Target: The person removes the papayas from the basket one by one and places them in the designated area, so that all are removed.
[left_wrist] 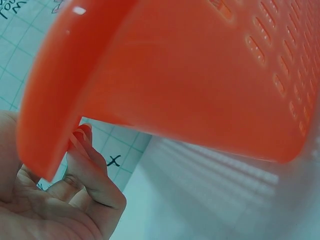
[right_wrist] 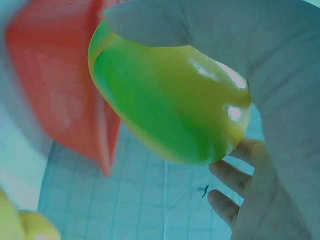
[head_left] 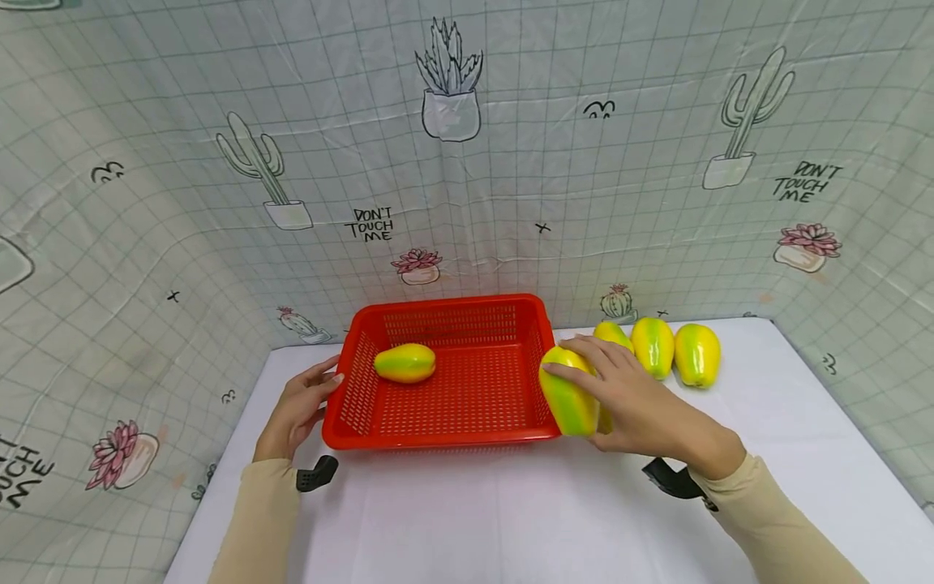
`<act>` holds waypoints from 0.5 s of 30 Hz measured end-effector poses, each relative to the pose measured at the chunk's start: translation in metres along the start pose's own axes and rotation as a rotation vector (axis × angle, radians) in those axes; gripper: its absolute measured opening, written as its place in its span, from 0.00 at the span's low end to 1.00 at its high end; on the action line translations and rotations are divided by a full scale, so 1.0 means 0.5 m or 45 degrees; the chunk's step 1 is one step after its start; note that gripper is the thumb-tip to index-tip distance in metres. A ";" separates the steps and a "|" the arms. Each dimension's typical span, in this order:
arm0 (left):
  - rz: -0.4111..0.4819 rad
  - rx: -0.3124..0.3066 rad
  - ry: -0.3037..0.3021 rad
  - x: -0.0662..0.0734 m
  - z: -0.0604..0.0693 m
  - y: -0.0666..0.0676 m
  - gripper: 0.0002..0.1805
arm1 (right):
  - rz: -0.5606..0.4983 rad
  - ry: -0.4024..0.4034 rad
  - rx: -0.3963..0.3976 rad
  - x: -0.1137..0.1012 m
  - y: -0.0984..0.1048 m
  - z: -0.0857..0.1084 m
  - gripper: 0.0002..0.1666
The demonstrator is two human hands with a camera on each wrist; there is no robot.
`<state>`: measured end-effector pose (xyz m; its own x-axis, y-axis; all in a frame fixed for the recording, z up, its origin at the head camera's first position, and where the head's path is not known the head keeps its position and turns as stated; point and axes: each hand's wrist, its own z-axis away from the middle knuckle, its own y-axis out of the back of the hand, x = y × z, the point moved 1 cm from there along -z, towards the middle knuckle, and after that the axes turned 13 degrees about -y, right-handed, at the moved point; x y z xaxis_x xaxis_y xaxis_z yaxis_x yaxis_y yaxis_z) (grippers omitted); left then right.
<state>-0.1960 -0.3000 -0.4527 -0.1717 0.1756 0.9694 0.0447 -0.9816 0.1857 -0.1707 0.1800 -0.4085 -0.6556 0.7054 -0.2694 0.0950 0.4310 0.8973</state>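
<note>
My right hand (head_left: 633,401) grips a yellow-green papaya (head_left: 571,395) beside the right rim of the red plastic basket (head_left: 467,443). In the right wrist view the thumb lies over this papaya (right_wrist: 165,107), with the fingers round its other side. My left hand (head_left: 294,412) holds the basket by its left rim; in the left wrist view, bent fingers (left_wrist: 95,175) reach under the rim (left_wrist: 55,110). Inside the basket, another papaya (head_left: 405,363) lies on its side toward the left.
On the white-covered table (head_left: 467,519), right of the basket, are several more papayas: one (head_left: 611,333) partly hidden by my right hand, one (head_left: 653,347) beside it and one (head_left: 697,355) farthest right. A cactus-printed cloth (head_left: 511,178) rises behind the basket.
</note>
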 end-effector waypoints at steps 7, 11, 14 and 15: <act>-0.005 0.003 0.001 -0.001 0.000 0.000 0.33 | 0.032 -0.052 0.011 0.022 0.002 0.050 0.61; 0.000 -0.006 -0.001 0.000 0.000 0.000 0.34 | 0.063 -0.081 0.034 0.037 0.005 0.081 0.62; 0.001 -0.009 -0.001 0.000 -0.001 0.000 0.34 | 0.085 -0.101 0.049 0.048 0.008 0.103 0.63; 0.001 -0.008 -0.001 0.000 -0.001 0.000 0.34 | 0.092 -0.109 0.050 0.052 0.009 0.109 0.64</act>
<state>-0.1964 -0.3002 -0.4530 -0.1711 0.1750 0.9696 0.0388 -0.9821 0.1841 -0.1463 0.2309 -0.4305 -0.5797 0.7801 -0.2352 0.1699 0.3981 0.9015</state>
